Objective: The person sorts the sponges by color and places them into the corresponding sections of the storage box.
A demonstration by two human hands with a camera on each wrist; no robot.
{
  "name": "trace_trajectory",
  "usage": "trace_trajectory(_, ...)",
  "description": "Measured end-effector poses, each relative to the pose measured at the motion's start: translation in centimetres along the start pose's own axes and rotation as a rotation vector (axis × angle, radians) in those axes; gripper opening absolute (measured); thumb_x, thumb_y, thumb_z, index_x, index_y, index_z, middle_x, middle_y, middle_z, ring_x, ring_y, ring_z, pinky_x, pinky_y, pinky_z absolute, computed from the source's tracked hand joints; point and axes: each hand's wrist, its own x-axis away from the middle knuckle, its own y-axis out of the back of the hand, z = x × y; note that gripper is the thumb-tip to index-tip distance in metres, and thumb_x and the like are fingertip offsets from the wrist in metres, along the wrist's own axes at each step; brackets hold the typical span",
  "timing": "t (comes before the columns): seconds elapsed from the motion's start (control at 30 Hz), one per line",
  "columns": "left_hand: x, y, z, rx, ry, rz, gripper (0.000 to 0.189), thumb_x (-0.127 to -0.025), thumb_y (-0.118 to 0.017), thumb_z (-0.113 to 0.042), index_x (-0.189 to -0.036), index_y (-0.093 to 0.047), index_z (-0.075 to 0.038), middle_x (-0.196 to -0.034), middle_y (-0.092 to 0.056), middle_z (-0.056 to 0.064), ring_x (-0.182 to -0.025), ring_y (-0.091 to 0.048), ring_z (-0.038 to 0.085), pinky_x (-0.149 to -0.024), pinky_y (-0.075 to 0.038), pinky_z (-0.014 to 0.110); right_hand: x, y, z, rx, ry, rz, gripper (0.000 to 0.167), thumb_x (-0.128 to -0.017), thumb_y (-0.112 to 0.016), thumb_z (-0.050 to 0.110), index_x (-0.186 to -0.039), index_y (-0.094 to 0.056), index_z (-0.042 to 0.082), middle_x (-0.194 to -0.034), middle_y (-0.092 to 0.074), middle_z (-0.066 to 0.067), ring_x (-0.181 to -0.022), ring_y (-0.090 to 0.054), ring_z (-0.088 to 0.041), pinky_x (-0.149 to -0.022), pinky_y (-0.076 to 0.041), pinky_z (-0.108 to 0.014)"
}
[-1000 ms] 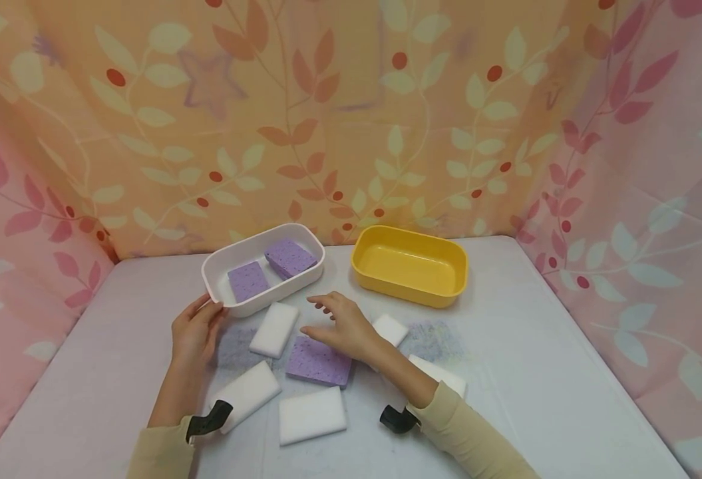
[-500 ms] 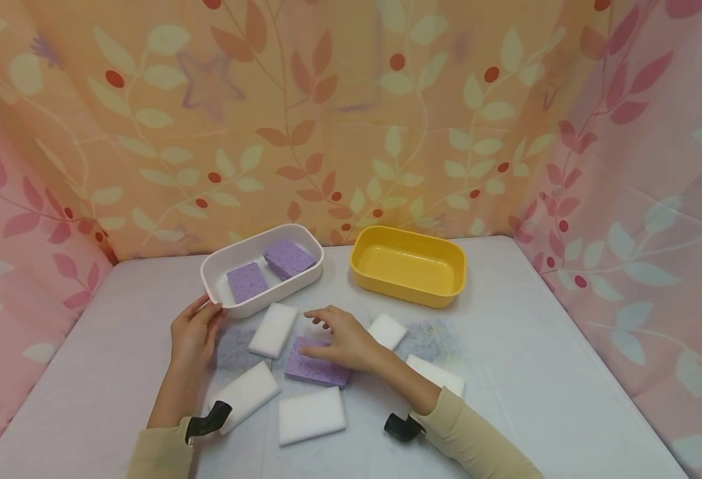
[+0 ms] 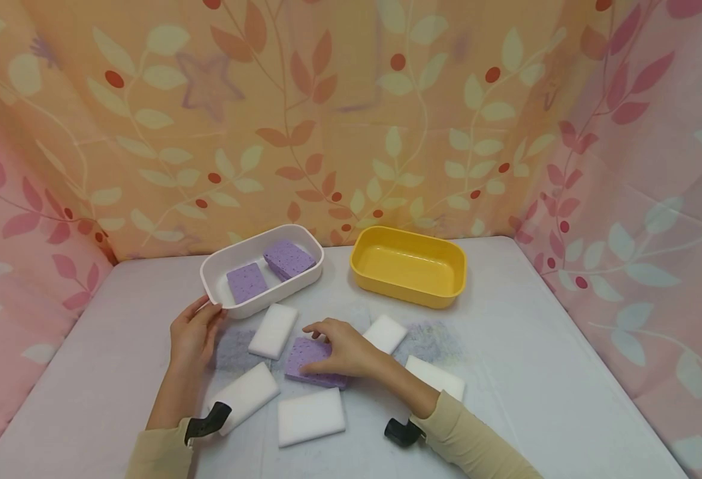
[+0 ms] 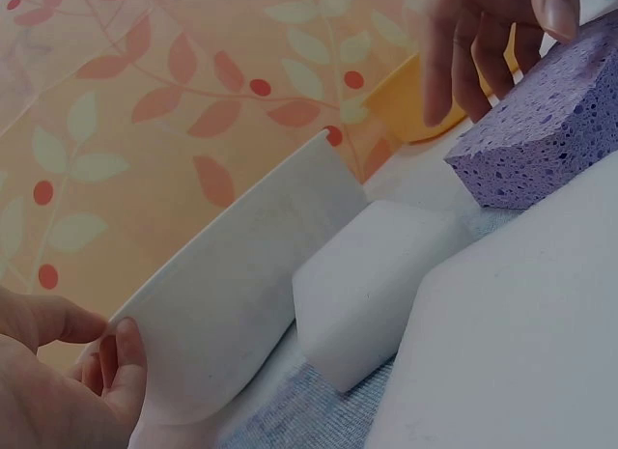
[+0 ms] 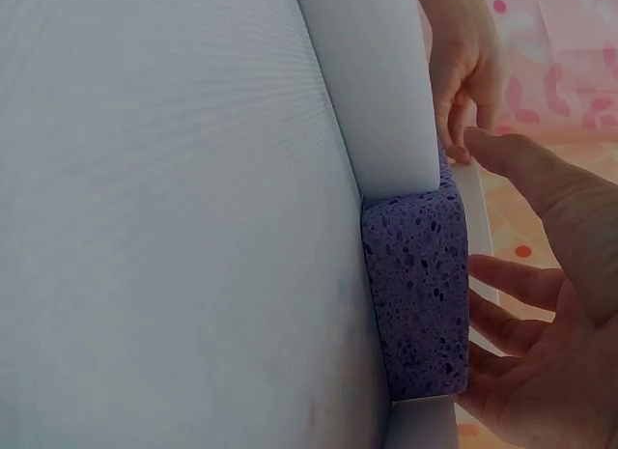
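My left hand (image 3: 190, 336) holds the near left corner of the white bin (image 3: 267, 301), thumb and fingers pinching its rim, as the left wrist view shows. Two purple sponges (image 3: 246, 283) lie inside that bin. Just over another purple sponge (image 3: 300, 356) on the table hovers my right hand (image 3: 349, 351), thumb and fingers spread apart. From the right wrist, the fingers (image 5: 517, 280) appear along the top of this sponge (image 5: 420, 304) without closing round it; whether they touch it I cannot tell. My right forearm and hand cover the sponge's right part.
Several white sponges surround the purple one, among them one beside the bin (image 3: 273, 331) and one at the front (image 3: 311, 417). To the right of the white bin stands a yellow bin (image 3: 407, 293). Patterned curtains (image 3: 339, 100) rise behind and at both sides.
My right hand has come down toward the purple sponge on the table, its fingers still spread. The left hand stays at the white bin's rim.
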Motion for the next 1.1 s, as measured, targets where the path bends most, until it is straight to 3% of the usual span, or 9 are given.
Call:
trace_trajectory(0.2, 0.09, -0.03, -0.03, -0.010, -0.013, 0.022, 0.039, -0.101, -0.058, 0.012, -0.137, -0.052, -0.001, -0.080, -0.071, -0.004, -0.072, -0.071, 0.006, -0.074, -0.061, 0.017, 0.09, -0.08, -0.08, 0.044, -0.004, 0.015, 0.067, -0.082, -0.092, 0.033, -0.137, -0.066, 0.006, -0.119, -0.070, -0.007, -0.105, -0.062, -0.017, -0.094, -0.052, -0.027)
trace_trajectory(0.53, -0.02, 0.09, -0.03, -0.019, 0.005, 0.005, 0.042, -0.101, -0.059, 0.010, -0.141, -0.049, 0.000, -0.084, -0.073, -0.002, -0.077, -0.072, 0.008, -0.074, -0.062, 0.017, 0.27, -0.26, -0.22, 0.112, -0.053, 0.056, 0.075, -0.076, -0.095, 0.040, -0.139, -0.066, 0.012, -0.121, -0.066, -0.004, -0.109, -0.058, -0.013, -0.097, -0.051, -0.027)
trace_trajectory(0.8, 0.13, -0.08, -0.01, -0.016, -0.010, -0.001, 0.033, -0.100, -0.059, 0.011, -0.130, -0.056, -0.003, -0.081, -0.072, -0.003, -0.076, -0.072, 0.008, -0.074, -0.062, 0.017, 0.34, -0.33, -0.20, 0.119, -0.058, 0.057, 0.075, -0.076, -0.095, 0.039, -0.140, -0.065, 0.014, -0.122, -0.065, -0.003, -0.108, -0.058, -0.011, -0.097, -0.051, -0.026)
trace_trajectory(0.97, 0.34, -0.14, -0.06, -0.040, -0.014, 0.005, 0.045, -0.101, -0.058, 0.010, -0.144, -0.047, 0.002, -0.082, -0.071, -0.004, -0.076, -0.072, 0.007, -0.076, -0.061, 0.016, 0.28, -0.18, -0.10, 0.117, -0.060, 0.044, 0.076, -0.077, -0.095, 0.039, -0.141, -0.064, 0.013, -0.122, -0.065, -0.004, -0.105, -0.057, -0.011, -0.093, -0.051, -0.025)
trace_trajectory(1.1, 0.42, -0.15, -0.10, -0.040, -0.015, 0.007, 0.047, -0.102, -0.058, 0.010, -0.146, -0.045, 0.003, -0.083, -0.071, -0.005, -0.075, -0.071, 0.006, -0.076, -0.061, 0.016, 0.27, 0.08, 0.02, 0.106, -0.060, 0.034, 0.077, -0.077, -0.095, 0.040, -0.142, -0.064, 0.012, -0.123, -0.065, -0.005, -0.106, -0.058, -0.012, -0.094, -0.051, -0.025)
